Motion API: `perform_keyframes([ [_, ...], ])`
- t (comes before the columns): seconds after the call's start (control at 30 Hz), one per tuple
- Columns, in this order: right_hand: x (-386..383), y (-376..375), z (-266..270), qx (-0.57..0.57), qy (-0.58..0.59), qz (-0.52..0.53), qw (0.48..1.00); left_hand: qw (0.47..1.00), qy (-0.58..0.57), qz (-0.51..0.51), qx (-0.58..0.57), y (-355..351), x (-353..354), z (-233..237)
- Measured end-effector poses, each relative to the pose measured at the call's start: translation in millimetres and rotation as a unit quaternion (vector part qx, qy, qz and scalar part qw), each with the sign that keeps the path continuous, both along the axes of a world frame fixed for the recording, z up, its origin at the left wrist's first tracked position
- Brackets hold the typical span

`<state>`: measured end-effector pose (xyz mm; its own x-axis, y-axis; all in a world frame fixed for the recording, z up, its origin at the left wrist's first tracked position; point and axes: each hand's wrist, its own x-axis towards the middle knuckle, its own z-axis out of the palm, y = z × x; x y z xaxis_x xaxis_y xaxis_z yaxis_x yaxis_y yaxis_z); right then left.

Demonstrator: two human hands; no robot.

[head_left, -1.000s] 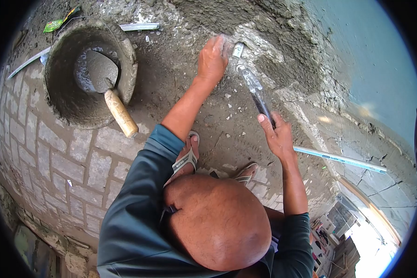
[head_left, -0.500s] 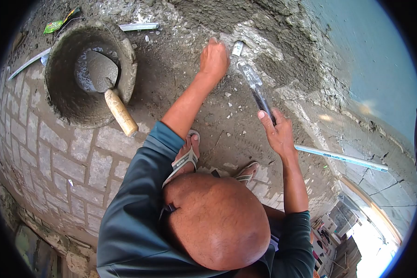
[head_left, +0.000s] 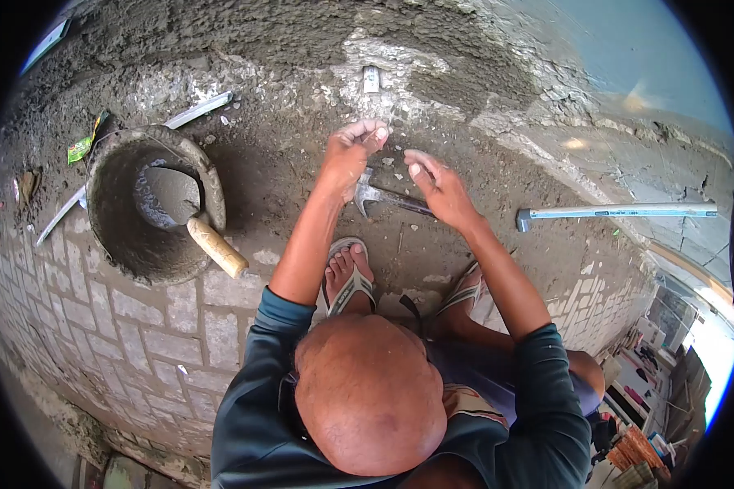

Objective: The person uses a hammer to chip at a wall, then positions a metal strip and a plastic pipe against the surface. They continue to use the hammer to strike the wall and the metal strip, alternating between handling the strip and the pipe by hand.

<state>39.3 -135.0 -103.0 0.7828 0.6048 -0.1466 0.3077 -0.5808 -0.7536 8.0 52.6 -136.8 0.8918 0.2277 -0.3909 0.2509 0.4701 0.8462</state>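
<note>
My left hand [head_left: 349, 159] is raised over the muddy ground with its thumb and fingertips pinched together. Whatever is between them, if anything, is too small to make out. To its right, my right hand [head_left: 440, 189] is held with its fingers apart and nothing in them. Below and between both hands, a claw hammer [head_left: 395, 200] with a dark handle lies on the ground, its head near my left wrist. A short whitish piece [head_left: 371, 79] sticks out at the foot of the wet mortar wall [head_left: 302, 33], beyond my fingers.
A mortar-caked bucket [head_left: 110, 232] stands at left, holding a trowel [head_left: 208, 240] with a wooden handle. Behind it lies a pale strip [head_left: 200, 110] and a green wrapper [head_left: 80, 149]. A light-blue bar [head_left: 620, 212] lies at right by the wall. Sandalled feet [head_left: 351, 281] rest on the ground.
The hammer has left my right hand and now lies on the ground. My left hand has drawn back from the wall's foot, and the hands are closer together. The view has shifted.
</note>
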Motion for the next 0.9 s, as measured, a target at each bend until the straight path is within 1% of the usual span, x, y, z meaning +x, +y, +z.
perform_keyframes([
  [0.03,0,21,5,0.121,0.164,-0.144,0.968,0.998,0.011,0.020,-0.067,-10,3,2],
  [0.07,3,32,1,0.130,0.163,-0.157,0.965,0.990,0.022,0.040,-0.132,-15,4,3],
  [0.1,8,42,-4,0.138,0.220,-0.162,0.952,0.974,0.022,0.021,-0.226,-14,7,2],
  [0.13,14,50,-6,0.148,0.277,-0.164,0.935,0.976,0.024,0.006,-0.218,-12,10,-2],
  [0.17,19,56,-8,0.158,0.276,-0.178,0.931,0.976,0.023,0.006,-0.215,-9,15,-7],
  [0.2,23,62,-7,0.135,0.275,-0.217,0.927,0.977,0.022,0.006,-0.213,-6,19,-10],
  [0.23,29,66,-8,0.111,0.274,-0.252,0.922,0.992,0.043,0.028,-0.118,-4,25,-12],
  [0.27,39,69,-13,0.118,0.273,-0.259,0.919,0.992,0.043,0.020,-0.113,3,31,-15],
  [0.33,56,73,-24,0.039,0.133,-0.234,0.962,0.995,0.085,0.026,-0.039,15,36,-22],
  [0.37,63,78,-28,0.043,0.134,-0.237,0.961,0.994,0.089,0.022,-0.053,17,38,-21],
  [0.4,69,87,-27,0.030,0.086,-0.220,0.971,0.995,0.089,0.019,-0.048,18,40,-24],
  [0.43,74,95,-25,0.015,0.037,-0.201,0.979,0.992,0.079,0.020,-0.093,19,42,-28],
  [0.47,79,102,-24,0.018,0.039,-0.202,0.978,0.988,0.070,0.022,-0.138,20,43,-31],
  [0.5,84,110,-17,0.038,0.129,-0.256,0.957,0.988,0.072,0.022,-0.134,19,43,-30],
  [0.53,88,116,-14,0.057,0.217,-0.308,0.925,0.985,0.073,0.034,-0.150,16,44,-29],
  [0.57,94,121,-33,0.079,0.190,-0.324,0.923,0.982,0.074,0.047,-0.166,14,44,-28],
  [0.6,94,125,-29,0.080,0.193,-0.325,0.922,0.982,0.077,0.047,-0.165,14,44,-30],
  [0.67,90,130,-20,0.068,0.271,-0.384,0.880,0.980,0.065,0.035,-0.184,13,42,-35],
  [0.7,86,126,-24,0.066,0.273,-0.384,0.879,0.980,0.067,0.035,-0.185,12,41,-35],
  [0.73,82,117,-29,0.146,0.355,-0.402,0.831,0.981,0.067,0.037,-0.177,12,39,-35],
  [0.77,80,110,-34,0.225,0.431,-0.412,0.770,0.983,0.064,0.038,-0.168,13,39,-34],
  [0.8,75,105,-35,0.225,0.432,-0.411,0.771,0.983,0.064,0.040,-0.168,14,39,-34],
  [0.87,63,97,-36,0.164,0.360,-0.373,0.840,0.984,0.091,0.049,-0.143,16,38,-35],
  [0.9,62,99,-32,0.197,0.341,-0.358,0.847,0.984,0.094,0.048,-0.144,17,39,-35],
])
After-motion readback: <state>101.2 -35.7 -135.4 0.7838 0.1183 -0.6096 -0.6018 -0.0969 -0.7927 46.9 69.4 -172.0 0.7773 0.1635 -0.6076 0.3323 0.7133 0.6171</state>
